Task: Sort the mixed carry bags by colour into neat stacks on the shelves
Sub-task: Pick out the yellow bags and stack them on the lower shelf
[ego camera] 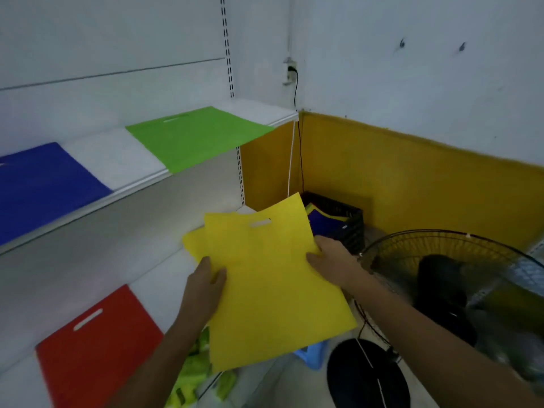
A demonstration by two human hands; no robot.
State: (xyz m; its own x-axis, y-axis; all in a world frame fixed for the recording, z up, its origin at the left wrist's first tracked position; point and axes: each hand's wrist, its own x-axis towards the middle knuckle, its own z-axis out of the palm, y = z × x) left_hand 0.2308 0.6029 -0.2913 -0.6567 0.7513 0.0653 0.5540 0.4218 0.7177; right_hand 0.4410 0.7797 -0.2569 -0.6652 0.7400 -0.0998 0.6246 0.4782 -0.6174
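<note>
Yellow bag (273, 290) held over lower shelf (164, 278), above yellow stack (192, 244) | left hand (206, 284), right hand (329, 260) pinching side edges | step: placing | next: square onto stack, release

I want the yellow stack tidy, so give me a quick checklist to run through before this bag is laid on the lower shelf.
1. Both hands hold the yellow fabric carry bag: ok, left hand and right hand grip opposite edges.
2. Matching colour beneath: ok, another yellow bag lies on the lower white shelf.
3. Edges aligned with it: not ok, the held bag sits skewed.
4. Clear of the red fabric bag: ok.
5. Bag flat, unfolded: ok.
</note>
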